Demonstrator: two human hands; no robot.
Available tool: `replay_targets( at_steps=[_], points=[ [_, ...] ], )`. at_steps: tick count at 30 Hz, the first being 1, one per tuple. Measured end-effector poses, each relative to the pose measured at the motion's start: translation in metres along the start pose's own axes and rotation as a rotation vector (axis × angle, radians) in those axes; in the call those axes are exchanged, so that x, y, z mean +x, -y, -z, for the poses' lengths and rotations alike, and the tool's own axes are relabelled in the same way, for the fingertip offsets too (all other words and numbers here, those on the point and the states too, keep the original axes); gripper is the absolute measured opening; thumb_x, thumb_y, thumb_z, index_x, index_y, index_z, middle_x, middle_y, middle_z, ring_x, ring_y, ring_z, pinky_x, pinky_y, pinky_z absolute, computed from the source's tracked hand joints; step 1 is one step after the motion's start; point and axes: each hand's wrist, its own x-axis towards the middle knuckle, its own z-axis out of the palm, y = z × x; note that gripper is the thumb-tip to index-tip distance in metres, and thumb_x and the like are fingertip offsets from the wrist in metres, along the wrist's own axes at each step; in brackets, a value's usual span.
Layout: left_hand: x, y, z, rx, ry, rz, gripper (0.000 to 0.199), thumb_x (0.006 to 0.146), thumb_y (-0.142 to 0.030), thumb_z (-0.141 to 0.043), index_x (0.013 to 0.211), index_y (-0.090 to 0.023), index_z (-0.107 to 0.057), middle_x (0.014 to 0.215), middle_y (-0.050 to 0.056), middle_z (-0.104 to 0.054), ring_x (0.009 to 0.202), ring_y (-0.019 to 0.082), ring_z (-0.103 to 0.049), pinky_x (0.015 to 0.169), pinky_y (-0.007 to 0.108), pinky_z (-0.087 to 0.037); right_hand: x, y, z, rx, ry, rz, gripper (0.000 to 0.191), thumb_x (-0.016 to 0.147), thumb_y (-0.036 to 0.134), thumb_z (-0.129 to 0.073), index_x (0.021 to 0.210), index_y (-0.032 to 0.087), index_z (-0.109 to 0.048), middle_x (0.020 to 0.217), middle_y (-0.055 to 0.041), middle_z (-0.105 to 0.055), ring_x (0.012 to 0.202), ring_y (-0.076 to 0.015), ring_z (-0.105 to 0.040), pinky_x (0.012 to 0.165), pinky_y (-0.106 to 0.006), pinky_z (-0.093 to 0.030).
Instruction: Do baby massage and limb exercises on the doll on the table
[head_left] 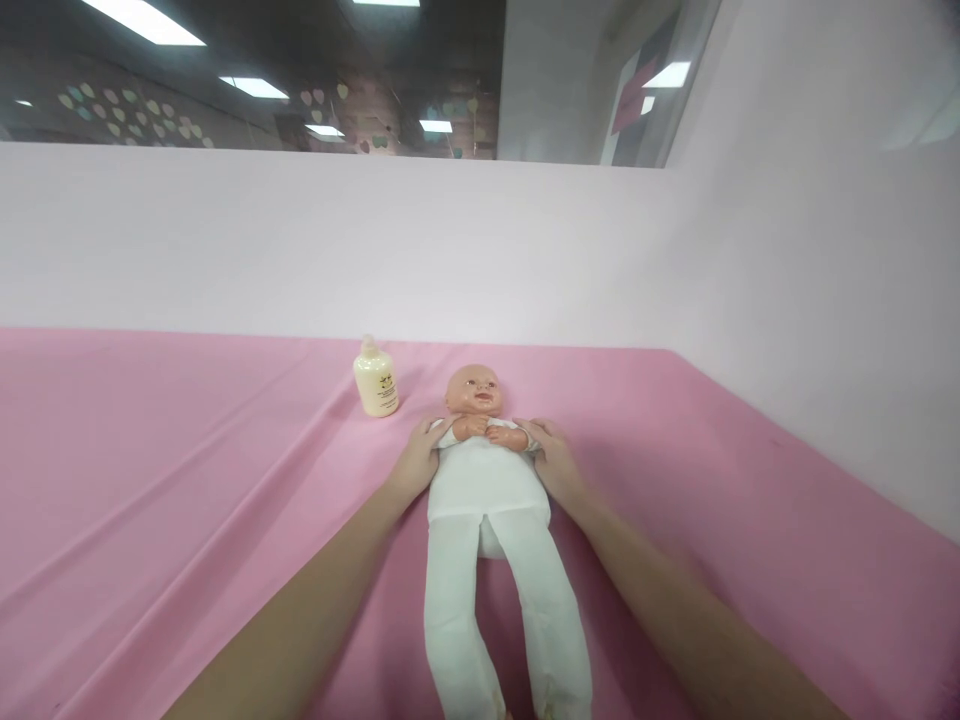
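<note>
Bottle (378, 386) untouched, doll (489, 482) already laid out and held
Far left, the bottle stands apart; then the left hand (417, 462) clasps one arm of the doll, lying face-up on the pink cloth (225, 430), and the right hand (555, 460) clasps the other

Pink cloth-covered surface (195, 470), creased left. Doll (489, 482) on its back, head (475, 386) toward far edge. Cream bottle (376, 384) upright near same edge, left of head.
</note>
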Motion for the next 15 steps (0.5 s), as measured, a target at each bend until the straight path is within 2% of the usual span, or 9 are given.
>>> replay_targets(
  at_steps=[4,8,11,15],
  points=[
    [0.000,-0.001,0.002,-0.037,0.033,0.004,0.071,0.078,0.001,-0.036,0.140,-0.028,-0.051,0.120,0.008,-0.054,0.118,0.022,-0.050,0.107,0.041,-0.040,-0.001,0.002,0.001,-0.192,0.022,0.087,0.062,0.072,0.001,-0.046,0.117,0.036,-0.070,0.108,-0.0043,-0.060,0.109,-0.0253,-0.050,0.108,-0.047,-0.037],
    [-0.001,-0.005,0.004,-0.142,-0.004,-0.027,0.061,0.080,-0.003,-0.040,0.136,-0.022,-0.051,0.126,0.009,-0.055,0.122,0.023,-0.048,0.110,0.043,-0.036,-0.002,0.005,0.003,-0.378,0.059,0.136,0.070,0.075,0.003,-0.042,0.138,0.032,-0.053,0.121,-0.0065,-0.057,0.118,-0.0259,-0.048,0.106,-0.048,-0.039],
    [-0.001,-0.009,0.004,-0.238,-0.077,0.040,0.052,0.084,-0.011,-0.045,0.136,-0.021,-0.047,0.134,0.010,-0.053,0.126,0.023,-0.047,0.111,0.042,-0.034,0.001,0.002,0.003,-0.321,-0.037,0.091,0.061,0.083,0.014,-0.044,0.142,0.025,-0.043,0.130,-0.0089,-0.054,0.123,-0.0264,-0.047,0.108,-0.050,-0.037],
    [0.001,-0.012,0.005,-0.358,-0.261,0.190,0.051,0.089,-0.024,-0.050,0.137,-0.022,-0.036,0.138,0.010,-0.048,0.129,0.023,-0.045,0.111,0.040,-0.034,0.009,-0.010,0.006,-0.079,-0.221,-0.071,0.058,0.085,0.029,-0.050,0.142,0.023,-0.038,0.126,-0.0104,-0.058,0.115,-0.0267,-0.056,0.104,-0.048,-0.043]
  ],
)
